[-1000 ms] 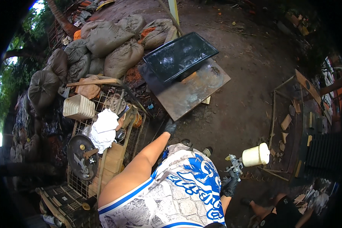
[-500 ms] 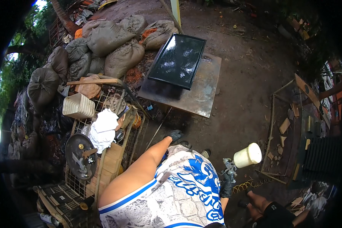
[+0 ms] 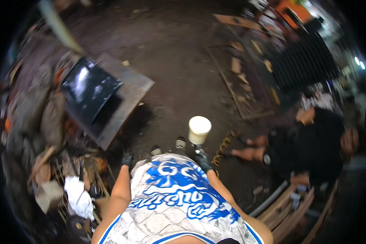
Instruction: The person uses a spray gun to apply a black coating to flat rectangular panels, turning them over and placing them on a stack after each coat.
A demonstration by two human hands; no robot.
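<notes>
My right hand (image 3: 203, 160), in a dark glove, grips a spray gun (image 3: 197, 148) topped by a white cup (image 3: 199, 130). A yellow coiled hose (image 3: 221, 150) hangs beside it. My left hand (image 3: 127, 160), also gloved, hangs low at my side, apart from the table; its fingers are blurred. Ahead to the left, a glossy black rectangular panel (image 3: 85, 87) sits tilted in the picture on a stained metal tabletop (image 3: 132, 93).
At right a co-worker (image 3: 301, 150) in black sits or reclines near wooden planks (image 3: 280, 215). Sacks (image 3: 38, 99) line the left; a wire cart (image 3: 61, 175) with white cloth stands lower left. A ribbed dark panel (image 3: 303, 61) and frame (image 3: 244, 116) lie upper right.
My view has turned right, shifting table and sacks leftward. My left hand has left the tabletop's corner and hangs by my side. The spray gun now points forward in mid-picture.
</notes>
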